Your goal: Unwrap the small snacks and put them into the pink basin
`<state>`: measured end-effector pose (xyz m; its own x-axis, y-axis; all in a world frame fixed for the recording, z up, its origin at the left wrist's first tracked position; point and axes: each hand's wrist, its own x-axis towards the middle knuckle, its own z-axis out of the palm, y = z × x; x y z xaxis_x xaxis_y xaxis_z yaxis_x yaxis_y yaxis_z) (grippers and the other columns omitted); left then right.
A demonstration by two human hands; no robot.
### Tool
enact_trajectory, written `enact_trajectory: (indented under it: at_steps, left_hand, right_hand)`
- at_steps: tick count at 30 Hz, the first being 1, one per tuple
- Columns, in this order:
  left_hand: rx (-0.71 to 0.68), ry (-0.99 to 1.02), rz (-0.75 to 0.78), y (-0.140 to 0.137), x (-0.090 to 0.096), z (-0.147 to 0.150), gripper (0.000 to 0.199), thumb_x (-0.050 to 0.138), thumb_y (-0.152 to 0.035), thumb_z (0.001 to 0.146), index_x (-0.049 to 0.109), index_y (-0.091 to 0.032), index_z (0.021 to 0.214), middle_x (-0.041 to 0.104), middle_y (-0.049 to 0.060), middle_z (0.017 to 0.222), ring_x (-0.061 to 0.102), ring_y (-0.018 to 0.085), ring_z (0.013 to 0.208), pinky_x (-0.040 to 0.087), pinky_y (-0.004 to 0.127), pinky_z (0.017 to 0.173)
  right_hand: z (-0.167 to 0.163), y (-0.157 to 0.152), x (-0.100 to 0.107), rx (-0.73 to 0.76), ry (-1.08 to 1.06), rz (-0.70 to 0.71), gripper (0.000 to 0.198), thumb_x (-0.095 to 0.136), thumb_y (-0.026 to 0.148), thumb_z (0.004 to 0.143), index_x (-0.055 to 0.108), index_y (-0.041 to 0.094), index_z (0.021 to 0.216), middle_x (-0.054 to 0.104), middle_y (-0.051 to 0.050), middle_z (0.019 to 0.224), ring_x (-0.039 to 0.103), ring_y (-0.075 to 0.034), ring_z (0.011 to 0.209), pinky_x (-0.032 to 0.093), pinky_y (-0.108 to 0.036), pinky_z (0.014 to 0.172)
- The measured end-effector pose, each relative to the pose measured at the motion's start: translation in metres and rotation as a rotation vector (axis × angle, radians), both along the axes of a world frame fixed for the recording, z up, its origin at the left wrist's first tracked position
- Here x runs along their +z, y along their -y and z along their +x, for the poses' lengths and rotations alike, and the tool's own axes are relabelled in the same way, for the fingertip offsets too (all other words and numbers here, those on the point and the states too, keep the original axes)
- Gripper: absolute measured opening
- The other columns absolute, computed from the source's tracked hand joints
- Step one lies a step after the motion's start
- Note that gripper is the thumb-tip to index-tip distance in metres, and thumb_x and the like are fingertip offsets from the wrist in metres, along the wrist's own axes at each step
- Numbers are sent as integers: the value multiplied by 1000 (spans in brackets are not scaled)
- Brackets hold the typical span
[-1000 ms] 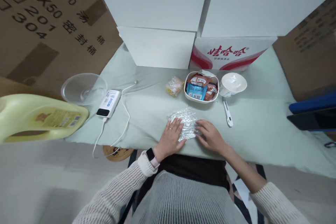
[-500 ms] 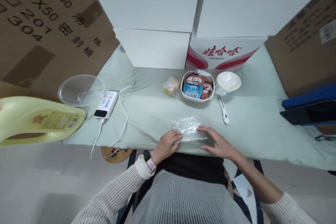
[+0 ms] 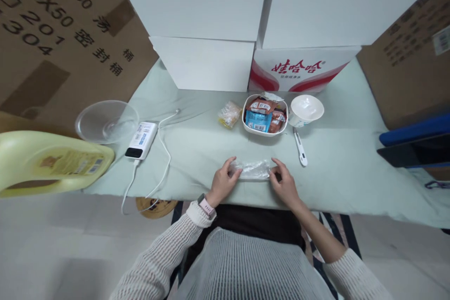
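Observation:
A clear, crinkled plastic bag (image 3: 253,169) lies in a narrow strip near the front edge of the table, stretched between my two hands. My left hand (image 3: 225,180) grips its left end between thumb and fingers. At the other end my right hand (image 3: 283,183) pinches the bag in the same way. Beyond it stands a white bowl (image 3: 264,134) filled with brown and blue snack packets (image 3: 258,121). A small clear-wrapped item with yellow in it (image 3: 229,115) lies to the left of this bowl.
To the right are a white paper bowl (image 3: 306,108) and a white handled tool (image 3: 300,148). On the left lie a power bank (image 3: 141,140) with a cable, a clear plastic bowl (image 3: 107,122) and a yellow jug (image 3: 56,161). White boxes (image 3: 207,65) line the back.
The bag has gone from a wider, flatter sheet to a narrow strip. My right hand has closed on its right end, and my left hand has shifted up along the left end.

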<state>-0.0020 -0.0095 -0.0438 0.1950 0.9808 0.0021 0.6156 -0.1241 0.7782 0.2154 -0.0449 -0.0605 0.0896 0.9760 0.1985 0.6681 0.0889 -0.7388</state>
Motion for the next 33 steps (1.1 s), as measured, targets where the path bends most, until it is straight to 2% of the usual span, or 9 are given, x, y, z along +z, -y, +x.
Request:
enact_trajectory:
  at_steps: [2, 5, 11, 18, 26, 33]
  left_hand:
    - [-7, -42, 45, 0, 0, 1, 46, 52, -31, 84, 45, -11, 125, 58, -2, 63, 57, 13, 57, 48, 25, 62]
    - [-14, -140, 110, 0, -4, 0, 42, 47, -22, 85, 42, -12, 125, 61, 0, 71, 59, 14, 65, 49, 26, 66]
    - [-54, -359, 252, 0, -7, -1, 47, 47, -17, 83, 38, -10, 129, 63, 7, 81, 61, 20, 77, 50, 32, 72]
    - [6, -254, 245, 3, -4, -3, 43, 43, -15, 85, 37, -13, 128, 64, 6, 88, 63, 17, 82, 51, 28, 73]
    - [-53, -417, 307, -1, -7, -11, 39, 44, -16, 84, 45, -11, 123, 66, 10, 91, 63, 21, 84, 51, 32, 76]
    - [8, -381, 271, 3, -7, -13, 44, 42, -12, 83, 40, -13, 127, 66, 8, 92, 63, 19, 81, 51, 31, 73]
  right_hand:
    - [-1, 2, -2, 9, 88, 67, 32, 42, 23, 86, 50, 19, 116, 60, -4, 76, 55, -19, 72, 46, -35, 73]
    - [-2, 3, -3, 88, 218, 138, 29, 38, 17, 87, 56, 19, 110, 59, -4, 74, 52, -19, 72, 42, -35, 73]
    - [-6, 2, 1, 165, 515, 174, 28, 39, 15, 87, 63, 18, 101, 52, -5, 68, 45, -21, 72, 37, -34, 71]
    - [-6, -5, 10, 172, 475, 184, 33, 36, 13, 87, 61, 19, 107, 52, -6, 73, 44, -21, 76, 37, -35, 75]
    - [-14, -15, 8, 178, 670, 187, 27, 39, 16, 89, 65, 17, 97, 52, -6, 67, 41, -21, 72, 35, -34, 76]
    - [-14, -15, 12, 227, 575, 209, 30, 38, 12, 87, 63, 18, 103, 52, -5, 70, 43, -20, 74, 35, -34, 81]
